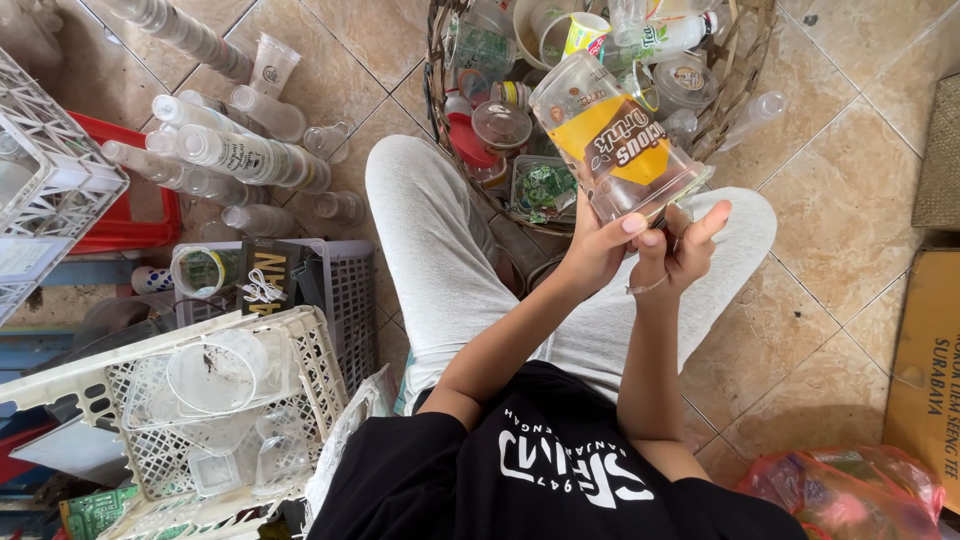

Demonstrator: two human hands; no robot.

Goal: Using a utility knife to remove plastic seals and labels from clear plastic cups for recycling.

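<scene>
Both hands are gripping the clear plastic cup (615, 140) by its rim, left hand (597, 248) and right hand (683, 245) side by side (thumbs at the mouth); its length is tilting away over the woven basket (745, 70).

From my feed: the woven basket (740, 60) runs off the top edge; the cardboard box (925, 360) is cropped at right; the clear cup's (615, 135) rim hides behind my fingers (640, 222).
</scene>
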